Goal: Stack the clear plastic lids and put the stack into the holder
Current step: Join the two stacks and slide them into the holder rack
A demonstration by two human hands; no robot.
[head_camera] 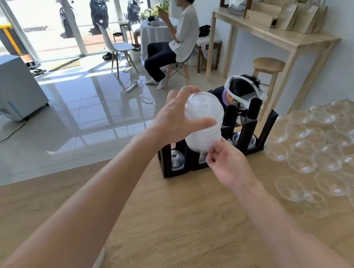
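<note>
My left hand (175, 117) grips a tall stack of clear dome lids (203, 122) around its upper part, held in the air above the black slotted holder (250, 131). Below it, my right hand (227, 163) pinches the bottom rim of the stack with fingertips. The holder stands at the table's far edge and has single dome lids (176, 159) lying low in its compartments. Many loose clear dome lids (327, 149) are spread over the right side of the wooden table (159, 206).
A white round object (97, 262) peeks out under my left forearm near the table's left front. Beyond the table a person wearing a headset (244, 91) crouches behind the holder, and another person sits on a chair (171, 46) farther back. A wooden stool (268, 66) stands at right.
</note>
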